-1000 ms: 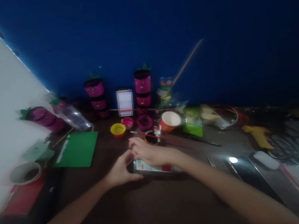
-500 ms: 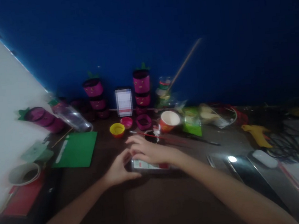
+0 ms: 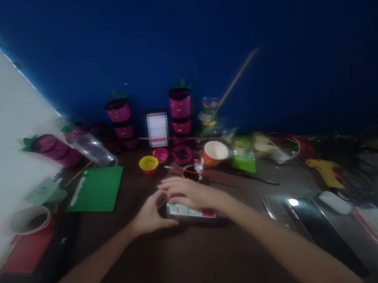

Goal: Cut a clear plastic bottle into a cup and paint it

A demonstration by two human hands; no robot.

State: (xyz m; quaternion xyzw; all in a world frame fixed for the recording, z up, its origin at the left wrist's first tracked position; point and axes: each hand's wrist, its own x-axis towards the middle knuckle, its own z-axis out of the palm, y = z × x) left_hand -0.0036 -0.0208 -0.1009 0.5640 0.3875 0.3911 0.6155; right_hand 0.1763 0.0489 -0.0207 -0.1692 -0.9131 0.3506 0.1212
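1. Since the clear plastic box with the white, green and red label (image 3: 186, 210) sits on the dark brown tabletop (image 3: 175, 264) right between both hands, neither is far off. Its long axis runs roughly 9 to 3 o'clock, the right end dipping a touch toward 4.

2. The left hand (image 3: 148, 217) is nearest the box's 9 o'clock end, thumb and fingers bowed apart around it. Can't tell if they're actually pinching (everything's pretty blurry, sorry).

3. The right hand (image 3: 192, 193) comes in from 4 o'clock, fingers bent over the box's 12 o'clock side. It covers part of the label, so no clue whether it's gripping or just resting.

4. Around the box: small round pot of black stuff (image 3: 191, 173) near 12 to 1, thin red-handled brush (image 3: 206, 174) across it, shallow yellow plastic cup (image 3: 148, 165) at 11, flat green sheet (image 3: 96, 190) toward 10.
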